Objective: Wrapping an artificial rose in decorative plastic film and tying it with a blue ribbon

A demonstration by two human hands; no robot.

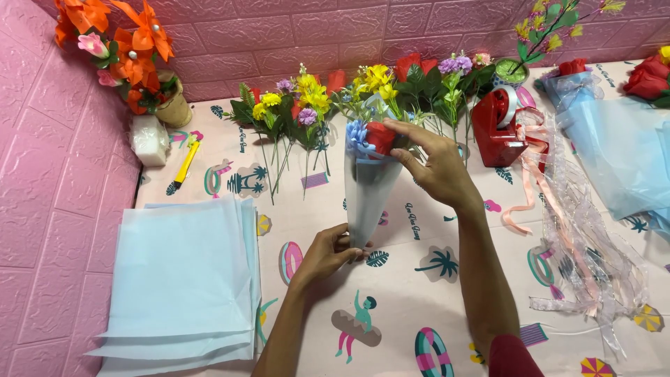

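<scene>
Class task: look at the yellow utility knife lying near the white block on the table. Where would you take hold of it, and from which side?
Probably grip the yellow utility knife around the middle of its long handle, coming from above. It lies flat and slanted on the table, its long sides free; the white block sits close by its upper end.

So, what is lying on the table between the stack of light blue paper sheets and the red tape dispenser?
In the head view, the paper-wrapped flower cone, held by both hands, lies between the paper stack and tape dispenser.

A patterned pink tablecloth [419,279] carries blue paper sheets [181,279], loose flowers [293,115], a red tape dispenser [497,129] and ribbons [579,244].
</scene>
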